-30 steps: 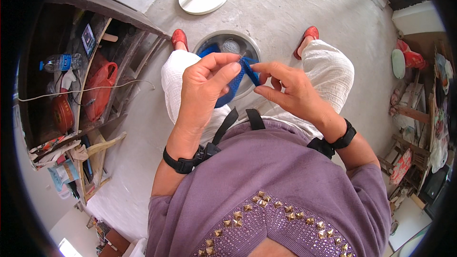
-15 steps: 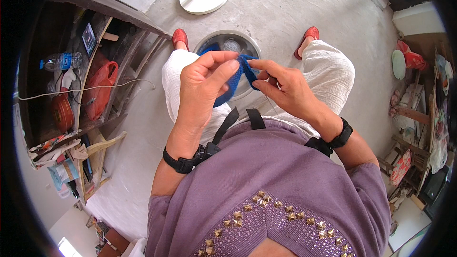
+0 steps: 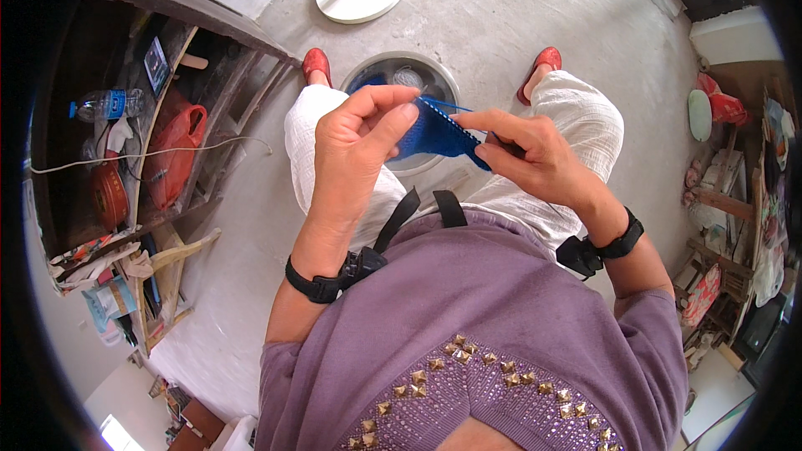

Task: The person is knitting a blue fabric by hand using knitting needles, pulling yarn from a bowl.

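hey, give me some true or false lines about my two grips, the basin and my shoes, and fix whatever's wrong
1. The left grip and right grip both hold blue knitting. True.
2. The grey basin is on a shelf. False: it is between the white-trousered legs.
3. A ball sits inside the basin. True.
4. The ball is bright red. False: it is pale grey.
5. Both shoes are red. True.

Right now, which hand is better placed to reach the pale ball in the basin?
Probably the left hand: its fingers appear nearer the pale ball in the basin. The right hand is farther; both hold the blue knitting.
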### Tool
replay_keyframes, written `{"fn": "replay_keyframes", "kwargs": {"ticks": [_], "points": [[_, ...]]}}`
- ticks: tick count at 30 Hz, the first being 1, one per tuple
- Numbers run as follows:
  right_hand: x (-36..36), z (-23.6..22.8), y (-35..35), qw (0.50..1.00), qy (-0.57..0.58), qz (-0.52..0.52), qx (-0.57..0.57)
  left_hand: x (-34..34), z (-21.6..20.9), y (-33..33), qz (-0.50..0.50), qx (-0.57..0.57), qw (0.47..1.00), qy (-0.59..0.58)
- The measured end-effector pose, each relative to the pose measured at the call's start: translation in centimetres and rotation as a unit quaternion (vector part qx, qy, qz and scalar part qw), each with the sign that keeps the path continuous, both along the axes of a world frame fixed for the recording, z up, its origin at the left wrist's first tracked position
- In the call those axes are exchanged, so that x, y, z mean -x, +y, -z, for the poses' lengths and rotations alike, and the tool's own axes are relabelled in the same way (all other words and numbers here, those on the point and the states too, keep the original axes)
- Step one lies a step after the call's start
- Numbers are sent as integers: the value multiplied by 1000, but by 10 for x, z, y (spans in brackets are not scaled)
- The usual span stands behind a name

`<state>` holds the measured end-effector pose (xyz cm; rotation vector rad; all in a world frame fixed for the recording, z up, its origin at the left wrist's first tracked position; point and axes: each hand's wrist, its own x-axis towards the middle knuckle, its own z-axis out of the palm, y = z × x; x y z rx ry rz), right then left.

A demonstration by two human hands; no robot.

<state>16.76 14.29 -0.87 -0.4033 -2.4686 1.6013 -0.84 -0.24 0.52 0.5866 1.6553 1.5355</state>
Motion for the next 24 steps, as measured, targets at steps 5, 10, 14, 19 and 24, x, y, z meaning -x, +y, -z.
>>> {"fn": "replay_keyframes", "kwargs": {"ticks": [5,10,14,19,24], "points": [[-4,-2,3,998,-3,-23,59,8,-3,-3,56,13,998,30],[-7,0,7,991,-18,-33,127,12,-4,-4,81,30,996,-29],[-3,-7,7,991,-34,-26,128,10,-1,-3,87,33,994,-57],[3,-3,-1,988,-31,31,146,6,3,-1,78,19,996,-49],[0,-3,-3,978,-15,63,198,5,-2,0,57,5,994,-89]]}}
